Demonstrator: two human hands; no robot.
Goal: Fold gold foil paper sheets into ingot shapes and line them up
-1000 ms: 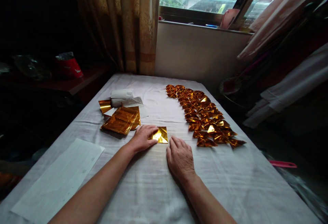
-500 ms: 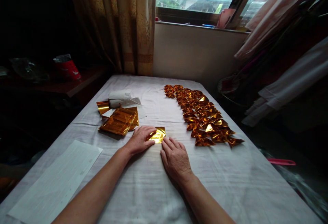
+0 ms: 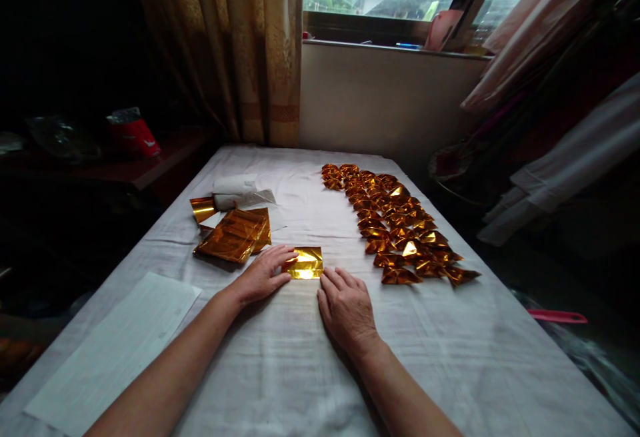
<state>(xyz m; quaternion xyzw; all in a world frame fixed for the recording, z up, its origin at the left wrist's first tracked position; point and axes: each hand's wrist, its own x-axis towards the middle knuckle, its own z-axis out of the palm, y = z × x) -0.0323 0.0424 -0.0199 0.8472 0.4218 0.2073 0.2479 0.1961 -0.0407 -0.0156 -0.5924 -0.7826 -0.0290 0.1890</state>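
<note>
A small gold foil sheet (image 3: 307, 263) lies flat on the cloth-covered table in front of me. My left hand (image 3: 264, 273) rests at its left edge, fingers stretched out and partly over the foil. At the lower right corner of the sheet, my right hand (image 3: 347, 305) lies with its fingertips touching or very close to it, fingers extended. A stack of gold foil sheets (image 3: 233, 236) sits behind my left hand. To the right stand rows of folded gold foil pieces (image 3: 395, 224), with pointed ends.
A long white paper sheet (image 3: 117, 350) lies at the table's left side. Crumpled white wrapping (image 3: 235, 185) sits behind the foil stack. A curtain (image 3: 260, 57) hangs beyond the far edge, and hung clothes (image 3: 565, 150) are on the right. A pink handle (image 3: 557, 316) shows beside the table.
My left hand has slid left along the foil, so more of the sheet's surface shows. My right hand stays near the lower right corner. The view has shifted slightly.
</note>
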